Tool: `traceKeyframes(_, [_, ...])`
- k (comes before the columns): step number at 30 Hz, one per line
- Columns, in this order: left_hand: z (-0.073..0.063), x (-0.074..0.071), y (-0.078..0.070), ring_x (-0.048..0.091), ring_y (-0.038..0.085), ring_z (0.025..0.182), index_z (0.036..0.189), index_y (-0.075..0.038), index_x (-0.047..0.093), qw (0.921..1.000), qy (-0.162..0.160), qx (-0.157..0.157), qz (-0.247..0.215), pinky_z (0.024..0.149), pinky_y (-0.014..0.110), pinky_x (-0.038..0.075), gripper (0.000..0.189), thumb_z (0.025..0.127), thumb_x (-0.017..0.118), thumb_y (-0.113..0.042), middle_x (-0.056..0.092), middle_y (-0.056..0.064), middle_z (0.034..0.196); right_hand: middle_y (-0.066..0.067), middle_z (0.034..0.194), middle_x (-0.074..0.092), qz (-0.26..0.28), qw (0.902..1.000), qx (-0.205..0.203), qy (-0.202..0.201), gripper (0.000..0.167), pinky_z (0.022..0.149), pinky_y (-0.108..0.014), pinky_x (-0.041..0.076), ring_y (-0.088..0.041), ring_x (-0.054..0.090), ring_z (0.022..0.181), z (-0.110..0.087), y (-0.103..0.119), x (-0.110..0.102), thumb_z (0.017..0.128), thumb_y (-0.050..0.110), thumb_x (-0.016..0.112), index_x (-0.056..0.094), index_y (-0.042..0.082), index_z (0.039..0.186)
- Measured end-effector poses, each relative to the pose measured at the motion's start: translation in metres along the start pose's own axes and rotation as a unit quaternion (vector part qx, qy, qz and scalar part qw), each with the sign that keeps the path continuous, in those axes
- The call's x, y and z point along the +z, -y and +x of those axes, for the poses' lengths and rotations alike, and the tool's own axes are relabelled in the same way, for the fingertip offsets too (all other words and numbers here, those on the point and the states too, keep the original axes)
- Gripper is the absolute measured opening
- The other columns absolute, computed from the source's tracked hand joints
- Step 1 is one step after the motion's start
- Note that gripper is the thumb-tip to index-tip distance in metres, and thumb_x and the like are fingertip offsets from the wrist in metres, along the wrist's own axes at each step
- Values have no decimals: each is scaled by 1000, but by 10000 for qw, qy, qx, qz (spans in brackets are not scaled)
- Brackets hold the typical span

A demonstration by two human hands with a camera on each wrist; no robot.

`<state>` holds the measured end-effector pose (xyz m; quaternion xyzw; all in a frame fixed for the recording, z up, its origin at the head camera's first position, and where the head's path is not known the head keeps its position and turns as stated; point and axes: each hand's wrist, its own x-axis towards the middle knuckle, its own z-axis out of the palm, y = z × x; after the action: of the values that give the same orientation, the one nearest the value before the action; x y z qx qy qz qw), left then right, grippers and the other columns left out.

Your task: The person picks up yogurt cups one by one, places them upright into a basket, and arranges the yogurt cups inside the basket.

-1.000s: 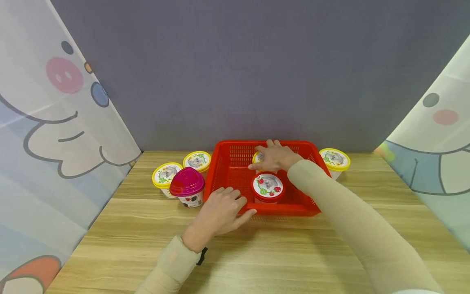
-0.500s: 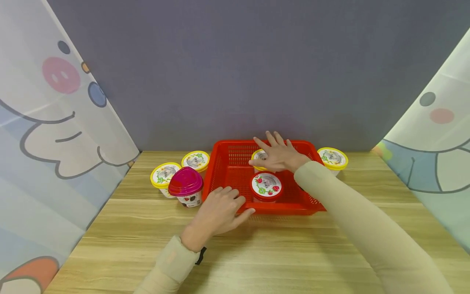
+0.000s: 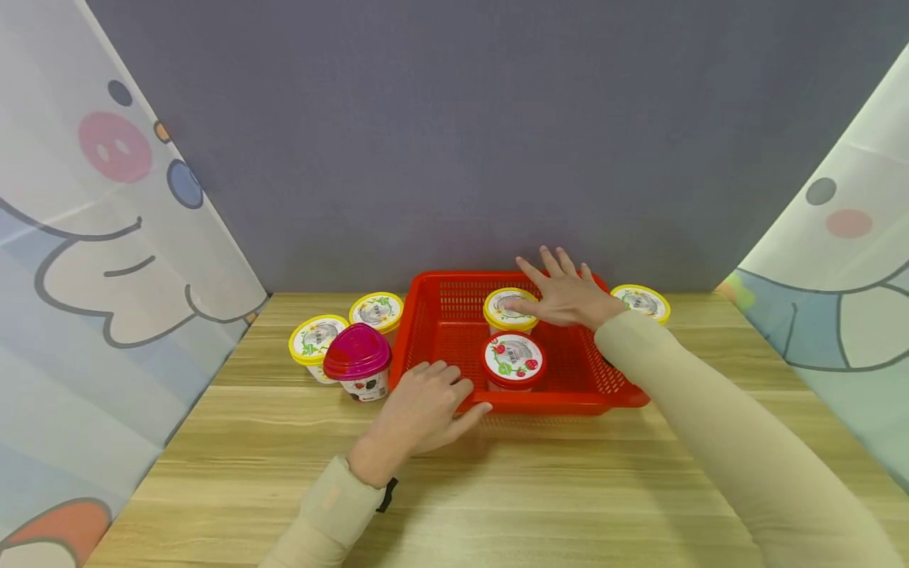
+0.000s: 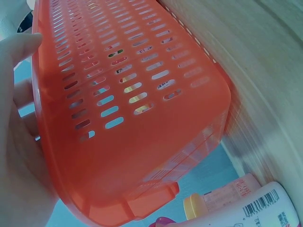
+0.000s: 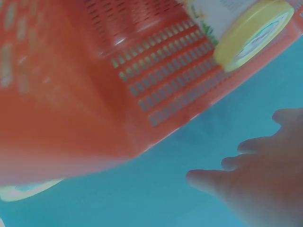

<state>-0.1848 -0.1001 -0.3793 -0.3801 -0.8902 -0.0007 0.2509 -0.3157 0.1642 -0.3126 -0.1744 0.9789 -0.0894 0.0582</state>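
Head view | left hand (image 3: pixel 426 406) grips near rim of red basket (image 3: pixel 561 405) | right hand (image 3: pixel 570 300) open, fingers spread, thumb over yellow-lidded tub (image 3: pixel 506 317), contact unclear | that tub stands inside basket, just behind red-lidded tub (image 3: pixel 514 361)

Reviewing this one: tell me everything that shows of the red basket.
The red basket is rectangular and looks like plastic, with slotted walls and a smooth rim. It sits upright on the wooden table. Inside are a red-lidded tub and, behind it, a yellow-lidded tub. The left hand grips its near rim; the right hand, fingers spread, is over its far side, apart from the rim.
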Motion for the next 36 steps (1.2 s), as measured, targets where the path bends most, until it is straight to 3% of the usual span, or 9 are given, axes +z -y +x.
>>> traceKeyframes(17, [0, 1, -1, 56, 19, 73, 81, -17, 69, 9999, 42, -60, -110, 70, 32, 50, 40, 97, 59, -52, 63, -2, 76, -25, 166, -11, 60, 9986, 519, 64, 100, 112, -73, -7, -50, -14, 150, -18, -46, -19, 91, 81, 36, 7, 21, 165])
traceKeyframes(36, [0, 2, -1, 55, 18, 71, 79, -17, 68, 10000, -28, -14, -83, 68, 31, 48, 40, 97, 60, -52, 61, -3, 73, -35, 162, -11, 310, 9957, 860, 148, 98, 107, -79, -4, -62, -12, 144, -34, -100, -27, 95, 76, 34, 5, 12, 164])
